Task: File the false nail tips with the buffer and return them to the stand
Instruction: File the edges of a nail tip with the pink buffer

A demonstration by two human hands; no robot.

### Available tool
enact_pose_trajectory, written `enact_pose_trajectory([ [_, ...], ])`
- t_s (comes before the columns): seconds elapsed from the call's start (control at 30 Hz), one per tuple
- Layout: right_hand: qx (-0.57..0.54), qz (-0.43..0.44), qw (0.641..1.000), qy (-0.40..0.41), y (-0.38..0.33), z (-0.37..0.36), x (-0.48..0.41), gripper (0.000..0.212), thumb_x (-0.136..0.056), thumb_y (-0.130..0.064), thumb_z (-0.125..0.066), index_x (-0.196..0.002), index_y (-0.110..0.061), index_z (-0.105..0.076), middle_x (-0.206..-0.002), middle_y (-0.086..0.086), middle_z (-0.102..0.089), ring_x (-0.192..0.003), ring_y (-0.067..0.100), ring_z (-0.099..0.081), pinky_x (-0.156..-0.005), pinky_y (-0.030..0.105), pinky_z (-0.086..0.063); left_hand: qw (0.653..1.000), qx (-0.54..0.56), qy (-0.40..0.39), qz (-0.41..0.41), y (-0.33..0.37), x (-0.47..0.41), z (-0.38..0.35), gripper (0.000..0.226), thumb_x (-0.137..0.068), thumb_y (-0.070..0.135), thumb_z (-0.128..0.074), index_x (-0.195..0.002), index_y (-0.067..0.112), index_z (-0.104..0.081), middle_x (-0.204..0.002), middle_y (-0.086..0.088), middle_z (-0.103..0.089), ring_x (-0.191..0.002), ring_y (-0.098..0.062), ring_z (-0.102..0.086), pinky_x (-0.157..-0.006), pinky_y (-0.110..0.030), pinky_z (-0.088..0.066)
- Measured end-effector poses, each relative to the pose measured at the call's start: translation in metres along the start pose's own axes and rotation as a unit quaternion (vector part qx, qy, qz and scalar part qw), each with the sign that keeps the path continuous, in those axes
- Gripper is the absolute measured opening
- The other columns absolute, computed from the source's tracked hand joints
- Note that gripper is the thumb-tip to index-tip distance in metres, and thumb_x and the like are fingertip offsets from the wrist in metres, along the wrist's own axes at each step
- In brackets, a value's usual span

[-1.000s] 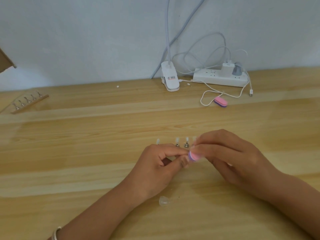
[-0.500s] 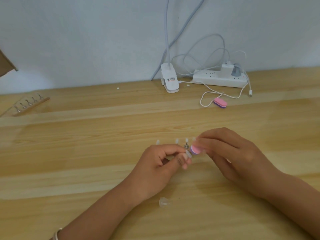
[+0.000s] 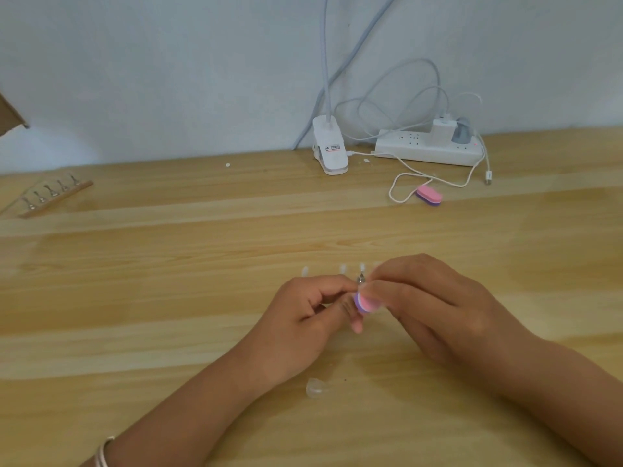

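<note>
My right hand (image 3: 435, 308) grips a small pink and purple buffer (image 3: 365, 303), its end pressed against my left fingertips. My left hand (image 3: 310, 318) has thumb and forefinger pinched together at the buffer; the nail tip between them is hidden. Just behind my hands stands a row of pale nail tips (image 3: 343, 268) on metal pegs, the stand's base mostly covered by my hands. One loose clear nail tip (image 3: 316, 388) lies on the wooden table (image 3: 168, 298) near my left wrist.
A second wooden stand (image 3: 50, 197) with bare metal pegs sits at the far left. A second pink buffer (image 3: 428, 195) lies by a white cable. A white clip lamp (image 3: 330, 150) and a power strip (image 3: 428, 151) stand against the wall.
The buffer has slid back down and left against my left fingertips after lifting slightly up and right half a second ago. My left hand has stayed in place.
</note>
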State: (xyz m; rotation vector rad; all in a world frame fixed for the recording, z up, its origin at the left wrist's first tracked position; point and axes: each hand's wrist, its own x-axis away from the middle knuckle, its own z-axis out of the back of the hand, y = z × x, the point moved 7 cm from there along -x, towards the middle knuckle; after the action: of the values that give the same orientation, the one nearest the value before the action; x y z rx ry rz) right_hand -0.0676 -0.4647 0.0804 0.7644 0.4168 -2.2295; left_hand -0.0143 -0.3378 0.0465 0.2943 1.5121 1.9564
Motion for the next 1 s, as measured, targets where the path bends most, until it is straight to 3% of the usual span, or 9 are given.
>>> enact_pose_trajectory([
  [0.27, 0.002, -0.012, 1.0, 0.011, 0.002, -0.003, -0.002, 0.029, -0.083, 0.017, -0.061, -0.104, 0.001, -0.073, -0.104, 0.011, -0.068, -0.092, 0.028, -0.064, -0.075, 0.036, -0.053, 0.999, 0.04, -0.009, 0.0, 0.002, 0.001, -0.001, 0.023, -0.1, 0.006, -0.048, -0.087, 0.001, -0.067, -0.074, -0.006, -0.069, -0.048, 0.013, -0.051, -0.052, 0.003, -0.033],
  [0.4, 0.004, -0.006, 1.0, 0.002, 0.002, -0.002, 0.001, 0.034, -0.082, 0.02, -0.059, -0.105, 0.001, -0.073, -0.105, 0.012, -0.068, -0.093, 0.029, -0.064, -0.071, 0.039, -0.054, 1.0, 0.016, -0.005, 0.0, 0.001, 0.001, 0.0, 0.024, -0.1, 0.013, -0.05, -0.087, 0.006, -0.069, -0.074, -0.002, -0.071, -0.05, 0.008, -0.047, -0.053, -0.004, -0.034],
  [0.5, 0.01, -0.023, 1.0, 0.013, 0.009, -0.001, 0.0, 0.032, -0.08, 0.022, -0.063, -0.103, 0.002, -0.072, -0.103, 0.013, -0.068, -0.09, 0.03, -0.064, -0.076, 0.036, -0.054, 1.0, 0.013, 0.001, 0.015, -0.001, 0.001, 0.001, 0.025, -0.101, 0.012, -0.048, -0.086, 0.008, -0.068, -0.073, -0.003, -0.071, -0.045, 0.005, -0.041, -0.049, -0.005, -0.031],
  [0.63, -0.008, -0.012, 0.999, 0.028, -0.004, -0.005, -0.001, 0.022, -0.097, 0.006, -0.053, -0.103, 0.0, -0.073, -0.105, 0.011, -0.067, -0.095, 0.028, -0.063, -0.079, 0.034, -0.052, 1.0, 0.018, 0.0, 0.01, 0.002, 0.001, 0.001, 0.027, -0.1, 0.017, -0.05, -0.081, 0.011, -0.068, -0.058, 0.018, -0.061, -0.04, 0.006, -0.037, -0.046, -0.003, -0.027],
  [0.7, 0.002, -0.006, 1.0, 0.02, -0.003, -0.005, 0.0, 0.022, -0.094, 0.009, -0.057, -0.104, -0.001, -0.073, -0.105, 0.011, -0.067, -0.095, 0.028, -0.063, -0.078, 0.035, -0.053, 1.0, 0.014, 0.002, 0.015, 0.001, 0.001, 0.001, 0.027, -0.1, 0.018, -0.05, -0.08, 0.013, -0.068, -0.058, 0.017, -0.061, -0.04, 0.003, -0.033, -0.045, -0.005, -0.027],
  [0.8, 0.014, -0.032, 0.999, 0.018, 0.009, 0.0, -0.001, 0.028, -0.083, 0.017, -0.065, -0.103, 0.0, -0.073, -0.104, 0.012, -0.068, -0.092, 0.029, -0.064, -0.076, 0.038, -0.054, 0.999, 0.024, 0.01, 0.02, 0.001, 0.0, 0.002, 0.026, -0.101, 0.012, -0.048, -0.085, 0.006, -0.067, -0.069, 0.001, -0.068, -0.041, 0.005, -0.041, -0.046, -0.002, -0.029],
  [0.93, 0.003, -0.01, 0.999, 0.035, -0.008, -0.001, -0.002, 0.023, -0.1, 0.004, -0.051, -0.102, -0.002, -0.074, -0.103, 0.011, -0.068, -0.095, 0.028, -0.064, -0.082, 0.033, -0.052, 1.0, 0.018, -0.001, 0.015, 0.004, 0.001, 0.0, 0.029, -0.1, 0.006, -0.047, -0.079, 0.008, -0.066, -0.058, 0.019, -0.061, -0.043, 0.009, -0.043, -0.048, 0.0, -0.029],
  [1.0, 0.008, -0.001, 1.0, 0.029, -0.009, -0.001, -0.002, 0.024, -0.101, 0.002, -0.05, -0.102, -0.002, -0.074, -0.103, 0.011, -0.068, -0.095, 0.029, -0.065, -0.083, 0.032, -0.052, 1.0, 0.013, 0.0, 0.013, 0.004, 0.0, 0.001, 0.03, -0.1, 0.005, -0.047, -0.077, 0.009, -0.066, -0.057, 0.019, -0.059, -0.043, 0.009, -0.044, -0.048, 0.0, -0.03],
])
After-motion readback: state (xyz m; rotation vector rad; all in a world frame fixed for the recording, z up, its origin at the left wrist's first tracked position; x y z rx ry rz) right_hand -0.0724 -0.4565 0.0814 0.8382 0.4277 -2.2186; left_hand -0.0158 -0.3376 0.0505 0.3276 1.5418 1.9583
